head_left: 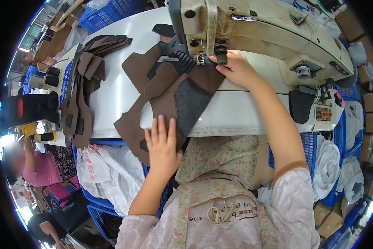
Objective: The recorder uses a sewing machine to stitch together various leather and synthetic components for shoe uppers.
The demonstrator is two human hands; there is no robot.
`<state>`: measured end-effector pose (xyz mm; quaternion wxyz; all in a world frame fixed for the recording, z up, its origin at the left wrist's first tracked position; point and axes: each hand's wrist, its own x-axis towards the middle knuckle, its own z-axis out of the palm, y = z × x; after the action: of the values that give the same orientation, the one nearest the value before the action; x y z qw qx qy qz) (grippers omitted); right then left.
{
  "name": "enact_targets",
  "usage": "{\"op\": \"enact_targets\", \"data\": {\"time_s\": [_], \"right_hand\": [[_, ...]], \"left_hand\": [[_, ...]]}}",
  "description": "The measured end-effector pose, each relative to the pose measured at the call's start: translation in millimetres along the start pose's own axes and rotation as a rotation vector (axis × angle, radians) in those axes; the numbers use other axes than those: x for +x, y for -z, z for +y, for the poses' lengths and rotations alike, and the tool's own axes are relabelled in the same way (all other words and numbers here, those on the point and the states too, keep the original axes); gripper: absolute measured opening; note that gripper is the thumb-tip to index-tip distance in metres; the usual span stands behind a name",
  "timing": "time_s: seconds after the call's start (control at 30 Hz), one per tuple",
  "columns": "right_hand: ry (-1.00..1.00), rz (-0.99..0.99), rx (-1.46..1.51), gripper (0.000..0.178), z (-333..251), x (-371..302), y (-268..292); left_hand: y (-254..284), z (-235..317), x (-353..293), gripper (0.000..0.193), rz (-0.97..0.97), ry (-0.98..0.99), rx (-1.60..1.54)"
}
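Observation:
A brown shoe upper [157,99] with dark grey and black panels lies flat under the needle area of a sewing machine [253,37]. Its lower end hangs over the table's front edge. My left hand [162,143] rests on that lower end, fingers stretched out and lying flat. Beside the presser foot [201,59], my right hand [235,68] lies at the upper's right corner. Its fingertips are partly hidden behind the machine's round black part, and it seems to press the edge of the piece there.
A stack of similar brown pieces [80,95] lies on the white table [111,87] to the left. Blue crates with white bags [111,174] stand below the table edge. Thread spools [51,79] and a co-worker in pink [41,164] are at the far left.

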<state>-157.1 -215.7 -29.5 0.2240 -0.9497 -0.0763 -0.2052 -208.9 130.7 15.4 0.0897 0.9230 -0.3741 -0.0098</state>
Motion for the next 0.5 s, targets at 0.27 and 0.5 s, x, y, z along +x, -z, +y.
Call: {"op": "enact_targets", "data": {"time_s": [0.27, 0.5], "right_hand": [[0.001, 0.057, -0.217, 0.026, -23, -9, -1], [0.111, 0.129, -0.3, 0.031, -36, -11, -4]], "left_hand": [[86, -28, 24, 0.057, -0.001, -0.184, 0.291], [143, -72, 101, 0.039, -0.074, -0.507, 0.663]]}}
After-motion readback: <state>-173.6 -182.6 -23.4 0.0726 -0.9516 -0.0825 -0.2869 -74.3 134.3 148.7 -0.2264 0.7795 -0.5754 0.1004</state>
